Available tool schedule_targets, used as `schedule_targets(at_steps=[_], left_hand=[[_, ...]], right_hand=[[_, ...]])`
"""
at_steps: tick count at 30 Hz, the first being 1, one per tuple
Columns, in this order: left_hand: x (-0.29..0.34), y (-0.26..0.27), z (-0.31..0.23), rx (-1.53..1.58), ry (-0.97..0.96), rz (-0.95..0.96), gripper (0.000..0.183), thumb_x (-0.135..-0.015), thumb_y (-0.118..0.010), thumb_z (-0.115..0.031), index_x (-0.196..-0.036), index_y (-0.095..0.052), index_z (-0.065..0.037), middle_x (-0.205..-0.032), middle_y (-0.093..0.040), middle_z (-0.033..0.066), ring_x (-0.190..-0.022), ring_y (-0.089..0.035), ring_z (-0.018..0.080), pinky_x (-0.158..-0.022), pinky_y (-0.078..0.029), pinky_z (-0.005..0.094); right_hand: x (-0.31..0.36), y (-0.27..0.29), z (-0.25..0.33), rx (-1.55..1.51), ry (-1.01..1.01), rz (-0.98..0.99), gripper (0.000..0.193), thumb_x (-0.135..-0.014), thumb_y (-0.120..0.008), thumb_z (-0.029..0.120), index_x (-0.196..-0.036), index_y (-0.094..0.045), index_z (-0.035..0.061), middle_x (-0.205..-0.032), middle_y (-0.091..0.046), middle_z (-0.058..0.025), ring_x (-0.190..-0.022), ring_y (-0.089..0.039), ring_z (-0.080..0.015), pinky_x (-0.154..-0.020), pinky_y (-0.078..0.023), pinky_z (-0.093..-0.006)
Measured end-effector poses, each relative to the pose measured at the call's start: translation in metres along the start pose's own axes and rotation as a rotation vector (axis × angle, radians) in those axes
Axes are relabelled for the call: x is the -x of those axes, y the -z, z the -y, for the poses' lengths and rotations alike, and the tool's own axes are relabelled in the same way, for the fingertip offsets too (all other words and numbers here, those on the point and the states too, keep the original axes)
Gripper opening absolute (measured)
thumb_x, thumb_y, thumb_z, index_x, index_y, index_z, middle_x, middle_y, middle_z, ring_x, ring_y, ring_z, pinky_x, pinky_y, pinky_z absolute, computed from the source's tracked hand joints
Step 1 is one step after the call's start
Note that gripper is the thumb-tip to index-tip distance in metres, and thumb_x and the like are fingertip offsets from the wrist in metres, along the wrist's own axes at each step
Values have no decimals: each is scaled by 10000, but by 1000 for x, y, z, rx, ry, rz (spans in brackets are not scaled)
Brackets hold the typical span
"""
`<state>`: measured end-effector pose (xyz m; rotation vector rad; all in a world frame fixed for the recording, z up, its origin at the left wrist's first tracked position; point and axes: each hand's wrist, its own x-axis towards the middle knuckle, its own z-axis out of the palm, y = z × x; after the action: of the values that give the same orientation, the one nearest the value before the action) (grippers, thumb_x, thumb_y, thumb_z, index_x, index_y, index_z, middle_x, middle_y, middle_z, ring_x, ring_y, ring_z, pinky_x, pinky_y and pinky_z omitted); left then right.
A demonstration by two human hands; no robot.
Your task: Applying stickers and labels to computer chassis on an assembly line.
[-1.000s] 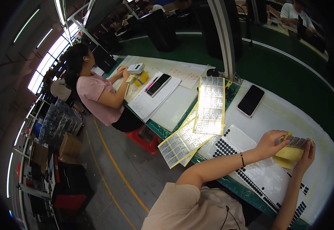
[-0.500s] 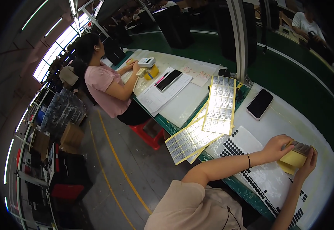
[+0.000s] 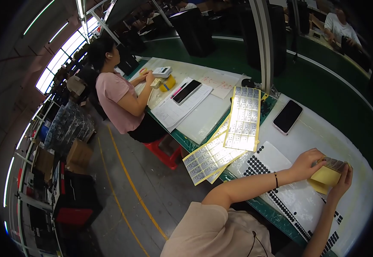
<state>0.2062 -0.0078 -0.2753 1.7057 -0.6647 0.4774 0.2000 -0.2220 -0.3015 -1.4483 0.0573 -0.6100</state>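
Note:
At the right of the table, my left hand point(image 3: 307, 164) and my right hand point(image 3: 343, 183) hold a yellow-backed label sheet point(image 3: 326, 176) between them, raised and bent. Grey printed labels show along its upper edge. The fingers of my left hand pinch that edge at one end, while my right hand grips the other end. A lower flap of the yellow backing hangs toward the table. Beneath my forearms lies a white sheet point(image 3: 295, 198) bearing rows of small black round stickers.
More label sheets point(image 3: 243, 120) overlap left of my arm, some past the table edge. A phone point(image 3: 288, 117) lies beyond my hands. A metal post point(image 3: 264, 51) rises at the far edge. To the left, a co-worker point(image 3: 118, 96) sits by papers, another phone point(image 3: 187, 92) and yellow tape point(image 3: 167, 84).
The whole view has shifted slightly. My left fingers have moved a little along the label sheet's edge; both hands still hold it.

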Motion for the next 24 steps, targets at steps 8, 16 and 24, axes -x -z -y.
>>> schedule_targets(at_steps=[8,16,24], left_hand=[[1,1,-1,24,59,55,218,-832,-657,-195,-882,-614,13,-780,-611,160,-732,-578,337,-647,-457,397],[-4,10,-16,128,175,218,235,-768,-682,-177,-901,-617,5,-789,-630,192,-701,-606,378,-617,-478,404],[3,-1,-4,62,-80,-43,305,-708,-627,30,-1010,-614,-1,-927,-662,166,-812,-649,328,-709,-518,359]], right_hand=[[-1,2,-4,-19,-3,-7,200,-979,-535,205,-1042,-610,31,-1004,-609,-14,-930,-555,-101,-830,-445,-239],[-3,12,-13,-76,-11,0,211,-986,-529,241,-1019,-598,44,-979,-602,-8,-901,-553,-91,-813,-453,-235],[-5,0,-7,-201,-21,-92,423,-1020,-391,388,-1188,-564,40,-1121,-605,-53,-999,-574,-143,-912,-424,-298]])
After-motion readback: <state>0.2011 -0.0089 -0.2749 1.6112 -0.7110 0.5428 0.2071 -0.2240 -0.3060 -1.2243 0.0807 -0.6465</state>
